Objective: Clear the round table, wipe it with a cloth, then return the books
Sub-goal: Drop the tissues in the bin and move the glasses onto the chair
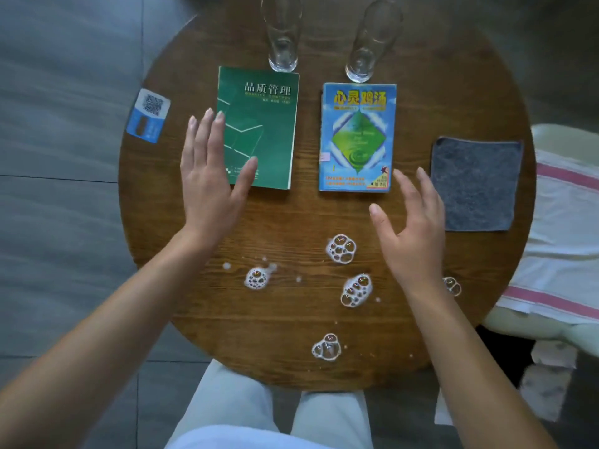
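Observation:
A round wooden table (291, 222) carries a green book (265, 124) on the left and a blue book (358, 137) on the right. A folded grey cloth (475, 184) lies at the table's right edge. My left hand (210, 176) hovers with straight fingers over the green book's left edge, thumb across its lower corner. My right hand (411, 228) is spread and relaxed between the blue book and the cloth, holding nothing. Several patches of soap foam (340, 249) dot the near half of the table.
Two empty glasses (282, 43) (366, 50) stand behind the books. A blue card with a QR code (148, 115) sits at the left rim. A chair with a white, pink-striped towel (564, 234) stands at the right. Grey tiled floor surrounds the table.

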